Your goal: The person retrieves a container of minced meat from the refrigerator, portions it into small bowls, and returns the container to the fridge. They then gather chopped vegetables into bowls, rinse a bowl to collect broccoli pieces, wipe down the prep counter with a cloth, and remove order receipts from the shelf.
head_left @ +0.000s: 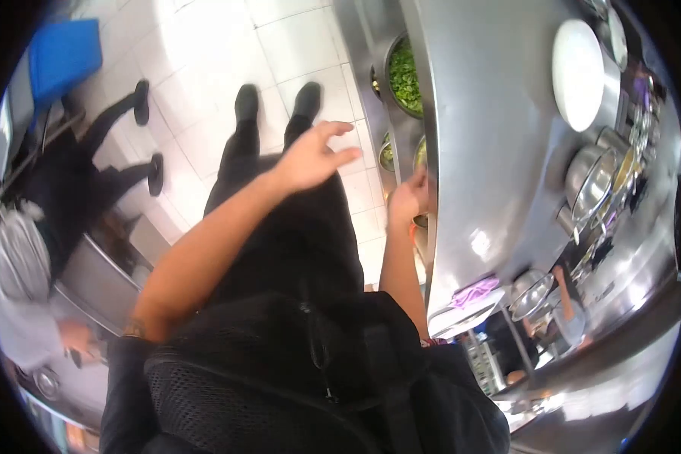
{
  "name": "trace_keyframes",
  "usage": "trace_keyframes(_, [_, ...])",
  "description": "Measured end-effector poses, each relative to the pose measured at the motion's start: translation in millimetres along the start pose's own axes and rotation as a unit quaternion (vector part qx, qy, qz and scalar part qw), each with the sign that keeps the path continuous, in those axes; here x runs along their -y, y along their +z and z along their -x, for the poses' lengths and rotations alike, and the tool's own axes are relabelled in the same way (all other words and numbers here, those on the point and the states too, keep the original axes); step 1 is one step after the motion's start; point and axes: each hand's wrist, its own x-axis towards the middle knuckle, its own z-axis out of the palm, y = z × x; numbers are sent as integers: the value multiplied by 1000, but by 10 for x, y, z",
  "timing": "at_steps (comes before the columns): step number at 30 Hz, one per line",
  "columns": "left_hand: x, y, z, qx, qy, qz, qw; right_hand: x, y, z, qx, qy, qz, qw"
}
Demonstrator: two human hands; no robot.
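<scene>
My left hand [318, 155] hangs in the air above my legs, thumb and fingers apart, holding nothing. On the right, my right hand [410, 198] reaches to the edge of the steel counter [484, 151], beside the lower shelf. Its fingertips are hidden there, so I cannot make out whether it grips anything. Just past it on the lower shelf is a small bowl [387, 153] with something green inside. Farther along that shelf stands a larger round container [405, 76] full of chopped green leaves.
A white oval plate [578, 76], metal bowls [589, 181] and a purple cloth [474, 292] lie on the counter. On the left, a person in dark trousers [76, 174] stands near a blue bin [64, 60]. Another person's arm [564, 291] shows at lower right.
</scene>
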Motion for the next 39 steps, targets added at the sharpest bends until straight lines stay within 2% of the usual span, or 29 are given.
trace_keyframes(1, [-66,85,-53,17,7,-1,1000,528,-373,251,52,-71,-142,986])
trace_keyframes(2, [-99,159,-113,33,13,1,999,793,-473,358,26,-199,-71,977])
trace_keyframes(3, [-76,207,-188,33,27,-36,998,934,-484,454,8,-326,7,945])
trace_keyframes(4, [69,259,-293,-56,109,-127,984,991,-371,559,35,-376,-44,925])
trace_keyframes(6, [278,167,-480,-134,21,-57,989,1222,-315,578,127,-412,-62,900])
trace_keyframes(8, [483,6,-581,-131,-4,-63,989,1084,-214,314,153,-368,-110,911])
trace_keyframes(9, [657,-34,-665,-145,20,-53,988,699,-49,22,112,-383,-67,914])
trace_keyframes(10, [823,-44,-710,-157,42,-43,986,665,13,-96,-7,-221,-81,972])
trace_keyframes(11, [937,-33,-721,-157,48,-31,986,655,-29,-276,-62,-126,-52,989])
trace_keyframes(13, [1121,-26,-750,-148,40,-19,988,476,76,-686,-117,-38,-15,992])
trace_keyframes(15, [1367,81,-734,-136,19,13,990,111,315,-987,-95,83,-83,989])
trace_keyframes(16, [1440,114,-710,-127,6,34,991,-69,380,-1052,-98,82,-75,989])
trace_keyframes(18, [1474,106,-628,-102,-26,47,993,-289,469,-1107,102,-21,-42,994])
trace_keyframes(19, [1490,122,-596,-96,-25,48,994,-233,376,-1119,137,-4,14,990])
trace_keyframes(20, [1507,128,-571,-87,-24,49,995,-252,390,-1109,137,-4,16,990])
trace_keyframes(21, [1519,142,-562,-79,-24,46,996,-246,396,-1081,35,-17,12,999])
trace_keyframes(23, [1471,129,-555,-73,-20,42,996,-277,428,-1155,-69,-33,6,997])
trace_keyframes(26, [1458,71,-632,-62,-8,30,998,-188,548,-1329,-4,-74,-74,994])
trace_keyframes(28, [1460,85,-626,-52,-5,24,998,-162,563,-1344,8,-116,61,991])
trace_keyframes(29, [1460,82,-632,-56,-7,20,998,-383,547,-1454,7,-115,60,992])
trace_keyframes(30, [1457,69,-632,-60,-10,14,998,-790,503,-1637,41,-65,-35,996])
trace_keyframes(31, [1458,55,-628,-62,-11,11,998,-764,473,-1608,60,-40,-84,994])
trace_keyframes(32, [1462,51,-618,-66,-11,4,998,-730,442,-1576,77,-14,-132,988])
trace_keyframes(34, [1471,60,-612,-67,-13,-2,998,8,157,-1110,11,115,-244,963])
trace_keyframes(38, [1443,140,-662,-61,-19,2,998,-170,98,-1150,2,154,-252,956])
trace_keyframes(39, [1428,147,-684,-55,-20,2,998,-232,180,-1164,-24,108,-214,971])
